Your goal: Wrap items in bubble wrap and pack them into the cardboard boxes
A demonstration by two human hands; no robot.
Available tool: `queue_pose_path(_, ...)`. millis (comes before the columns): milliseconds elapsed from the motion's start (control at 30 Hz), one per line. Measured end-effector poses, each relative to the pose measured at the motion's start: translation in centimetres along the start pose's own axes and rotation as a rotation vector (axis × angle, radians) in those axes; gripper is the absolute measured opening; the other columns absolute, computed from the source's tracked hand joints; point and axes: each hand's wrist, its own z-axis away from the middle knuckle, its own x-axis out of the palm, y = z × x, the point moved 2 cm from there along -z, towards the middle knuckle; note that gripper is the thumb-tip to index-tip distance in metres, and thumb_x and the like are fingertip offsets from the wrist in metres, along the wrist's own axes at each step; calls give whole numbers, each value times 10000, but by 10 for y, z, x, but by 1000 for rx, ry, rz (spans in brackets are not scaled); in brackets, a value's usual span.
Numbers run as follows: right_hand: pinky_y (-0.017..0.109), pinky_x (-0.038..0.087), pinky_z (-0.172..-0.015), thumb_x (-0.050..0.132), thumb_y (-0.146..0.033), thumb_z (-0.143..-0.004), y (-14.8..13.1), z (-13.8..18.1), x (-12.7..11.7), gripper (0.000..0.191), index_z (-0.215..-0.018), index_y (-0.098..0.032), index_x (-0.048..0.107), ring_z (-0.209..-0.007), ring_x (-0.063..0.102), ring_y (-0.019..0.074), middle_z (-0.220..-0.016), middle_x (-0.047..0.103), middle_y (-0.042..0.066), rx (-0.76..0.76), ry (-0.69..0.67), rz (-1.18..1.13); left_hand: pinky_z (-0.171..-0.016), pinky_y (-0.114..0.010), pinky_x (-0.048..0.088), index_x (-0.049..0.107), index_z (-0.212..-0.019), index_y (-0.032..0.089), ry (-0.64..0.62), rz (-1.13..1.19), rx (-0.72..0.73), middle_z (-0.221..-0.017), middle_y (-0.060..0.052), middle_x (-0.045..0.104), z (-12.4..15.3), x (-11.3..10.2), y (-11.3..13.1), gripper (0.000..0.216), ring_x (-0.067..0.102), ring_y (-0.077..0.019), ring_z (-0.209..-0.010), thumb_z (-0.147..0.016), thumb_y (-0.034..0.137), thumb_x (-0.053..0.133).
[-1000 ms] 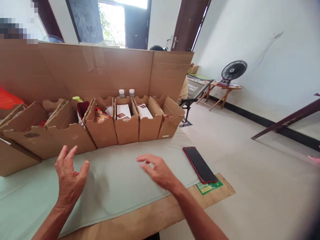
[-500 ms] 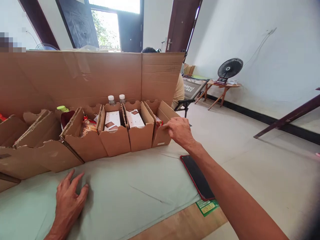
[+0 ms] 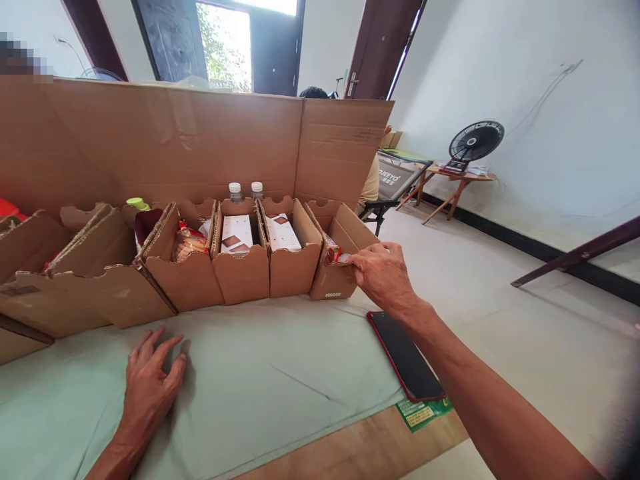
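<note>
My right hand (image 3: 384, 275) pinches the front wall of the end box (image 3: 345, 248) at the row's right, left hand (image 3: 150, 387) flat and spread on the cloth (image 3: 260, 387); thin corrugated, probably light and floppy, so I grip near the corner fold.

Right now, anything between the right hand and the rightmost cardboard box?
Nothing visible. The right hand is already at the rightmost cardboard box, fingers on its front right edge. The phone lies on the table nearer the person, under the forearm, not between them. The left hand rests flat on the green cloth.
</note>
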Motion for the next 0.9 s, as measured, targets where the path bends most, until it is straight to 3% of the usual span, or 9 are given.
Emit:
queue_pose_path(367, 375, 283, -884, 549, -166, -939, -26, 41, -37, 285, -979, -254, 817, -861, 613, 220, -878, 798, 30, -68, -82, 28, -1041, -588, 452, 725, -1047, 159, 8, 70, 40, -1299, -200, 622, 3, 4, -1, 393, 482, -410, -1325, -898, 382, 437)
queue_pose_path(600, 369, 299, -841, 555, -161, -949, -37, 52, -41, 290, -1022, -279, 810, -838, 621, 213, -878, 798, 18, -91, -76, -6, -1027, -607, 450, 735, -1028, 140, 30, 94, 85, -1268, -215, 629, 4, 2, 1, 389, 495, -425, -1296, -903, 369, 448)
queue_pose_path(900, 392, 364, -877, 616, -119, -885, -44, 63, -49, 189, -936, -196, 781, -874, 625, 246, -916, 787, 48, -166, -34, 14, -1005, -634, 452, 736, -1033, 120, 41, 105, 110, -1271, -239, 631, 8, -4, 2, 386, 494, -445, -1290, -917, 361, 458)
